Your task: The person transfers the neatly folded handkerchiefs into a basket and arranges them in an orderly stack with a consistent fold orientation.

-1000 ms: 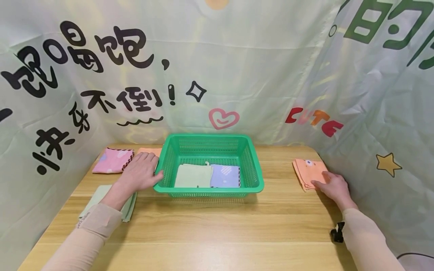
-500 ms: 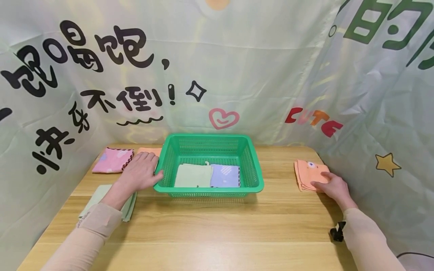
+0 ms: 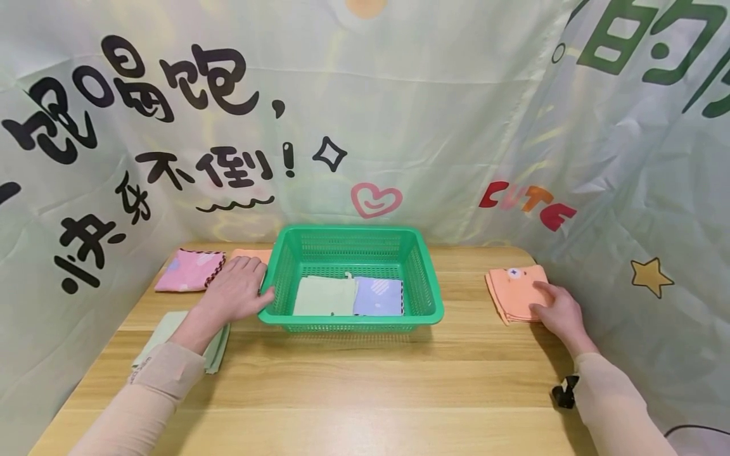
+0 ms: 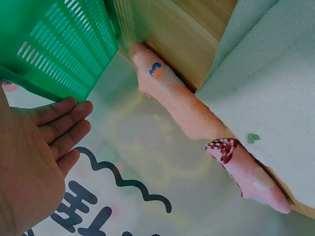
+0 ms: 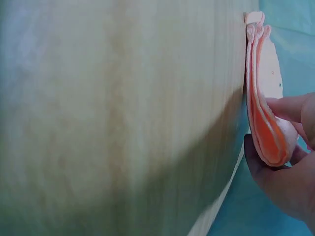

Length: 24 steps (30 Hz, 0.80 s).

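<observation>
My right hand [image 3: 561, 313] pinches the right edge of a folded orange towel [image 3: 510, 296] with a bear face, at the table's right. In the right wrist view, thumb and fingers lie on both sides of the thick folded end of that towel [image 5: 268, 130]. My left hand [image 3: 234, 291] rests at the left side of a green plastic basket [image 3: 350, 320], its thumb at the rim. The left wrist view shows the straight fingers [image 4: 64, 130] against the outer wall. Inside the basket lie a folded pale green towel [image 3: 325, 296] and a folded blue towel [image 3: 378, 297], side by side.
Left of the basket lie a folded pink towel [image 3: 188, 271], another orange towel [image 3: 251, 254] partly hidden by the left hand, and a pale green towel [image 3: 217, 348] under the left forearm. A printed curtain [image 3: 433, 126] stands behind and beside the wooden table [image 3: 365, 386].
The orange towel in my right hand shifts slightly right, then a little left and turns with the hand. The left hand and basket have not moved.
</observation>
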{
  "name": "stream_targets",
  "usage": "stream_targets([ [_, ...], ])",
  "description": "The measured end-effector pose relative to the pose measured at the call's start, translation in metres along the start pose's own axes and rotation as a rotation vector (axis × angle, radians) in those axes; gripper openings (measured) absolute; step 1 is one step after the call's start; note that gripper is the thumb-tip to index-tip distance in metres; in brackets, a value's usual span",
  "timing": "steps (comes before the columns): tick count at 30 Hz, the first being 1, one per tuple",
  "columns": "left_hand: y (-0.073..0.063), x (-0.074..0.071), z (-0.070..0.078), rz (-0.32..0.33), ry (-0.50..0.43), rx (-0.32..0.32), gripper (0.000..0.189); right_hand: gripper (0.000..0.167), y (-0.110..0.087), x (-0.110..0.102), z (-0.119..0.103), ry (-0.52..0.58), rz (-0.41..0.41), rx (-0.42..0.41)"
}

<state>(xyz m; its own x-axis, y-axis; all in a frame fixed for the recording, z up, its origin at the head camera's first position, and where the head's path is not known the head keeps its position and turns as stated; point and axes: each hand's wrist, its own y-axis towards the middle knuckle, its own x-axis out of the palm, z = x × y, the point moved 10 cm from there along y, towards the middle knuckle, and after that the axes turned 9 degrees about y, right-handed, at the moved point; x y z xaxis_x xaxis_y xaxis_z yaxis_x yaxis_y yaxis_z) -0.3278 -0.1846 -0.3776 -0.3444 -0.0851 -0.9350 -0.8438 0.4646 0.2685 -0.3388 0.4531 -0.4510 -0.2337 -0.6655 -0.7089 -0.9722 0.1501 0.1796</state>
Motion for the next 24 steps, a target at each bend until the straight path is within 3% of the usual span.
stream_targets([
  [6, -0.001, -0.001, 0.002, 0.008, 0.0, 0.008, 0.038, 0.054, 0.0, -0.001, -0.007, 0.038, 0.031, 0.002],
  [16, 0.0, 0.0, 0.0, 0.004, 0.005, 0.005, 0.038, 0.049, -0.003, -0.006, -0.041, 0.061, 0.122, -0.106],
  [24, 0.0, -0.001, 0.001, 0.005, 0.005, 0.007, 0.038, 0.049, -0.004, -0.007, -0.059, 0.069, 0.14, -0.154],
])
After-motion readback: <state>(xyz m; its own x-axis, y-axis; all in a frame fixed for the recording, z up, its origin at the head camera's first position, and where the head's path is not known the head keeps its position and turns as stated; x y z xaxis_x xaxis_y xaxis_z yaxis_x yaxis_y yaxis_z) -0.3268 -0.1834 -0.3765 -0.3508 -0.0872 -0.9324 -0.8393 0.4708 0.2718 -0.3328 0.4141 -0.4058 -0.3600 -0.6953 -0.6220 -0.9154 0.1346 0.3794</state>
